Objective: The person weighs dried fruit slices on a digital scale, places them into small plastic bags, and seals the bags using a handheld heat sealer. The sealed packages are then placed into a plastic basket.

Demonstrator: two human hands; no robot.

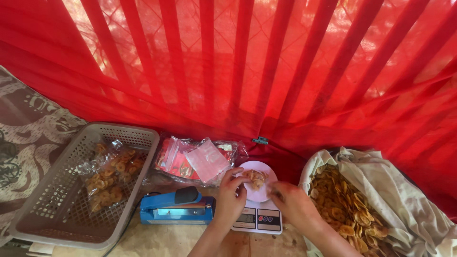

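Observation:
A small pink plate (261, 167) with a few yellow chips (256, 178) stands on a white kitchen scale (259, 220). My left hand (229, 195) grips the plate's left rim with its fingers curled over the edge. My right hand (291, 202) is at the plate's right side, fingertips pinched together by the rim; whether a chip is between them is unclear. To the right lies a cloth-lined heap of fried banana chips (345, 209).
A grey plastic basket (57, 209) at left holds clear bags of chips (110, 178). A blue heat sealer (176, 210) lies left of the scale. A pile of empty clear pouches (197, 162) sits behind it. Red netting (238, 66) hangs across the back.

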